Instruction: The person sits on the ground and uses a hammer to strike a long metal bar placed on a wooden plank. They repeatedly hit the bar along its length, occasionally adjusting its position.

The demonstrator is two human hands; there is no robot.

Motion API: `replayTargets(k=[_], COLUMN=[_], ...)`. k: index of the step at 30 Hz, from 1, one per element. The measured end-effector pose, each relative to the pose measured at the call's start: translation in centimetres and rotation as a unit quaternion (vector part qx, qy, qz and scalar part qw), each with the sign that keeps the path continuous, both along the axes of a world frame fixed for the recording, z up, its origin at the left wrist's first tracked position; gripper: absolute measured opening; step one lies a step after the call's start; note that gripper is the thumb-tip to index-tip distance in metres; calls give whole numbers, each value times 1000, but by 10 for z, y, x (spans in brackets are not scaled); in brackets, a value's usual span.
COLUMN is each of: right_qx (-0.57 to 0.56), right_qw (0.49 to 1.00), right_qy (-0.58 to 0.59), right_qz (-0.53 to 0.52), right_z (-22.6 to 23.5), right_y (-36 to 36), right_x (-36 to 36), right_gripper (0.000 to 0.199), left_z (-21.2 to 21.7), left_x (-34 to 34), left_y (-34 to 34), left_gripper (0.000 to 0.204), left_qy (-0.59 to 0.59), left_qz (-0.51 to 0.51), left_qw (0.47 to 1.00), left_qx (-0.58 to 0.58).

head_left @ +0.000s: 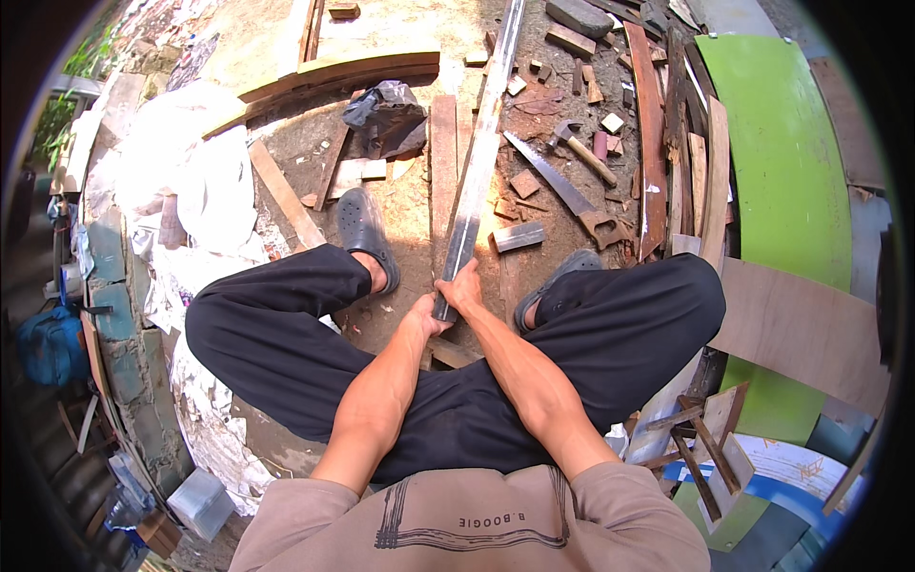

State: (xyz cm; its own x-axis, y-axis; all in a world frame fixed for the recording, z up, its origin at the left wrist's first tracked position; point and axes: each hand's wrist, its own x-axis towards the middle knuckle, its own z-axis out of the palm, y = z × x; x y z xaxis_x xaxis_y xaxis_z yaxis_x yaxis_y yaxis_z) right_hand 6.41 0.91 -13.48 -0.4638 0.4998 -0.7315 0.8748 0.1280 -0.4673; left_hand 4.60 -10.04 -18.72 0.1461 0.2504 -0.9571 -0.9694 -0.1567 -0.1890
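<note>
A long, narrow grey bar (472,195) runs from between my knees up to the far edge of the view, tilted slightly to the right. Sunlight glares off its upper face, and I cannot tell whether it is wood or metal. Near its close end, my left hand (432,316) grips the left side. Just ahead of it, my right hand (462,287) is closed around the right side, its thumb along the bar. Beside the bar lies a reddish-brown plank (443,143). A small grey-topped block (518,236) rests on the ground right of my right hand.
To the right lie a handsaw (564,189), a claw hammer (583,153) and scattered wood offcuts. Long boards (647,143) and a green panel (782,143) stand beyond them. Left are a crumpled dark plastic bag (391,119), a loose wood strip (286,195) and white sheeting (181,162).
</note>
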Motion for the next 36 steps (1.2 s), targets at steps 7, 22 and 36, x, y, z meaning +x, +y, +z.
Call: replayTargets(k=[7, 22, 36], right_qx=[5, 28, 7], right_qw=[1000, 999, 999], right_qy=[4, 25, 28], right_qz=[4, -9, -21], right_z=[-2, -11, -1], right_y=[0, -6, -4], right_x=[0, 4, 2], right_gripper=[81, 81, 81], left_z=[-8, -9, -19], left_x=[1, 2, 3], left_y=[-2, -1, -5], left_gripper=[29, 48, 48], left_qy=[-10, 9, 10], left_qz=[6, 20, 27], left_qw=[1000, 1000, 1000], left_qx=[9, 0, 2])
